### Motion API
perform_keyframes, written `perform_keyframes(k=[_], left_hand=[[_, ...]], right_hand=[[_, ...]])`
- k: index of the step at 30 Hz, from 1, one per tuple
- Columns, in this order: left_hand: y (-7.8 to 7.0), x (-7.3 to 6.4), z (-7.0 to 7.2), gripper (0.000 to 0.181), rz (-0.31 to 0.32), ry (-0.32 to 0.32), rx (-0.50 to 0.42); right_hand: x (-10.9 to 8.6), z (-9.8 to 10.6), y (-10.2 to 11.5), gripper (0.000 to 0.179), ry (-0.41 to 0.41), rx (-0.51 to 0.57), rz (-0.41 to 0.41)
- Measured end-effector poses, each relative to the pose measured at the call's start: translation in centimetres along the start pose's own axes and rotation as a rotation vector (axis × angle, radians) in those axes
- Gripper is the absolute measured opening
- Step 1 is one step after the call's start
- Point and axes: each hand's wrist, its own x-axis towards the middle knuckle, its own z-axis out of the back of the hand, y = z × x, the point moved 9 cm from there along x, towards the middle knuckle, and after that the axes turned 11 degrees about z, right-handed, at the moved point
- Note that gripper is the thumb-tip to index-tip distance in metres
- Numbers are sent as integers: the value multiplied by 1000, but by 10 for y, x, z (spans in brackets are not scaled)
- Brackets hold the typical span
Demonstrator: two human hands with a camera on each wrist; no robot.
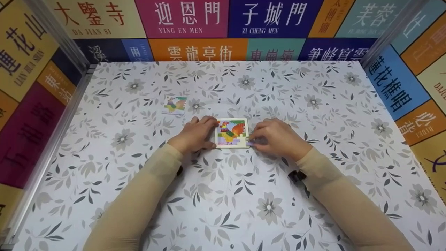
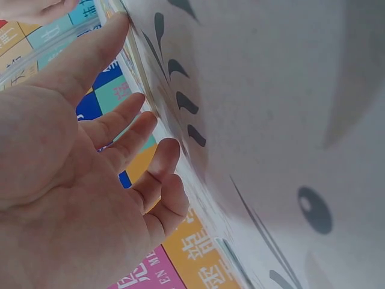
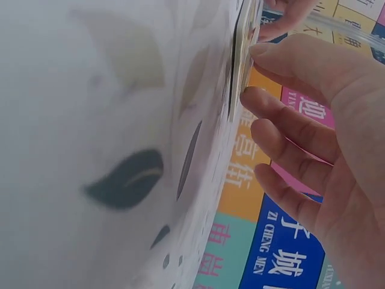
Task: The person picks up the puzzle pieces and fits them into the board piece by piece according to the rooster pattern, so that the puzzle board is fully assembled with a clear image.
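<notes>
A jigsaw puzzle (image 1: 226, 134) with a colourful rooster lies in a pale frame (image 1: 248, 125) at the middle of the table. Its lower right part shows a bare, pale gap. My left hand (image 1: 197, 136) rests at the frame's left side, thumb near the lower corner and fingertips near the upper one. In the left wrist view, the thumb (image 2: 90, 57) touches the frame's edge and the other fingers are loosely bent. By the right edge, my right hand (image 1: 277, 137) pinches a small lilac puzzle piece (image 1: 250, 143) between thumb and fingers. That piece is mostly hidden in the right wrist view.
A small rooster picture card (image 1: 175, 105) lies on the table beyond my left hand. A white floral cloth (image 1: 223, 195) covers the table. Panels with large lettering (image 1: 188, 17) stand along the back and both sides.
</notes>
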Motion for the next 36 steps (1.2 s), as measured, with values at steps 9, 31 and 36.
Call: perform_keyframes(k=[9,31,36], left_hand=[[1,0,-2,77,2,8,0],[2,-1,0,77,10,13,3],[2,1,0,77,34,16,29]], right_hand=[[14,-6,12,16,11,-4,50],[25,-13,12,16,42,-2,29],[23,-15,10,19,65,6,1]])
